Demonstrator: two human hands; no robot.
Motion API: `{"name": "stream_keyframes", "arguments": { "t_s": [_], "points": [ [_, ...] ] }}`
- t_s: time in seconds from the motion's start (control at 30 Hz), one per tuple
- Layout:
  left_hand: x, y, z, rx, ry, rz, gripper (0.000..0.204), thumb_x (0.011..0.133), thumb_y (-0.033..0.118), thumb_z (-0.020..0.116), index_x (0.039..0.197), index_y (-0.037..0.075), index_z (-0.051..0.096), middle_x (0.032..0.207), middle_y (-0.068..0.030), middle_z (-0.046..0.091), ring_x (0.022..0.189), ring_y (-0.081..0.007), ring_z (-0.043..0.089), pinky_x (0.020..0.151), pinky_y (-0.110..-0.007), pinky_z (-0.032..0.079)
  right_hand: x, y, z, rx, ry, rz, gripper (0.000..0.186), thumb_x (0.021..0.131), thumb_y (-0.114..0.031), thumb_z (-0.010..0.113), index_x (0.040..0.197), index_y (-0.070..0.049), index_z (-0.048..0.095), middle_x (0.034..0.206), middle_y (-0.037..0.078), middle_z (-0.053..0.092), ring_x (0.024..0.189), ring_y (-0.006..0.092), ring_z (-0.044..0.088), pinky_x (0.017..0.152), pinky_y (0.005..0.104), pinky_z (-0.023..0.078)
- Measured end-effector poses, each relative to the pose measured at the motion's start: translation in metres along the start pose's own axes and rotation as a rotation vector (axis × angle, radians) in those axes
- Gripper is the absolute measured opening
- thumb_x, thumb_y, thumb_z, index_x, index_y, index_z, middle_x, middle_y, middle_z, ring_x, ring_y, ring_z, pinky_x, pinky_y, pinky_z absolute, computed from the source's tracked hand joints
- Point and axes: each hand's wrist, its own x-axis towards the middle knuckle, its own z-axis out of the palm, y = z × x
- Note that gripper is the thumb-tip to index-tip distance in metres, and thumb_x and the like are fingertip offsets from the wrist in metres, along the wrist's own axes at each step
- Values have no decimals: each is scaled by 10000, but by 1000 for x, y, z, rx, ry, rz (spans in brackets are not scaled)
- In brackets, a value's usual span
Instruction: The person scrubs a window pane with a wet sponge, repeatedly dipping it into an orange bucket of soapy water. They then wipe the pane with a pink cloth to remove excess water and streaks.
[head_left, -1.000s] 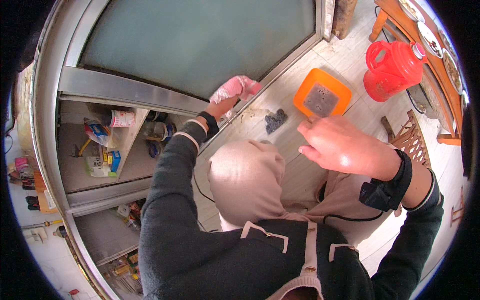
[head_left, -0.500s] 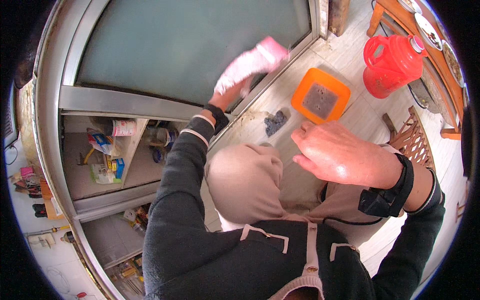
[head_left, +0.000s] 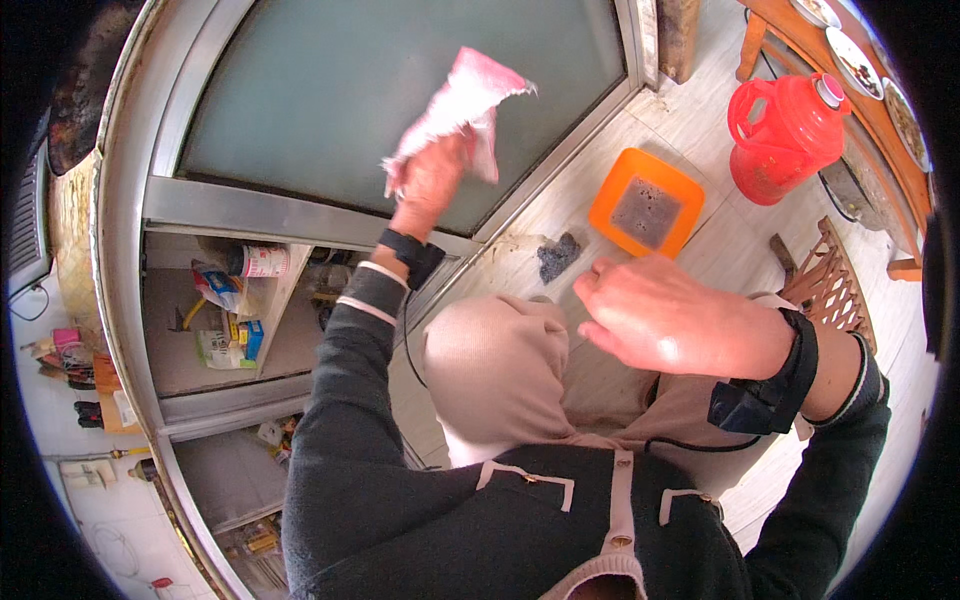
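Observation:
My left hand (head_left: 432,178) is shut on a pink cloth (head_left: 462,105) and presses it against the frosted glass pane (head_left: 330,90) of a metal-framed sliding door. My right hand (head_left: 672,318) hovers in front of my body with its fingers loosely apart, holding nothing. It hangs above the tiled floor, near an orange square basin (head_left: 645,200) of dark water. A dark rag (head_left: 556,256) lies on the floor next to the basin.
A red plastic jug (head_left: 785,135) stands on the floor beyond the basin. A wooden chair (head_left: 825,275) sits at the right and a wooden table (head_left: 850,70) with dishes behind it. Shelves (head_left: 230,310) with bottles and packets show through the door at lower left.
My left hand has carried the pink cloth from the door's lower rail up onto the glass pane. My right hand stays in about the same place.

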Motion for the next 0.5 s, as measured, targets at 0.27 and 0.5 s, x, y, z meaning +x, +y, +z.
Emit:
{"name": "stream_keyframes", "arguments": {
  "t_s": [0.27, 0.5],
  "points": [
    [-18, -11, -16, -363, -32, 81, 427, 854, 159, 567, 1258, 30, 521, 1097, -144, 609, 969, -248, 625, 847, -383, 511, -8, 1, 5, 16, 100, -66, 264, 889, -189, 610, 920, 64, 543, 844, 239, 610, 744, 397, 633, 647, 449, 520],
    [56, -81, -108, -27, 35, -340, 538, 851, 200, 607, 1334, 4, 475, 1136, -178, 611, 1003, -236, 618, 878, -380, 504, -1, 1, 7, 38, 120, -99, 272, 884, -193, 618, 922, 69, 553, 851, 238, 613, 752, 397, 632, 652, 454, 523]
  ]
}}
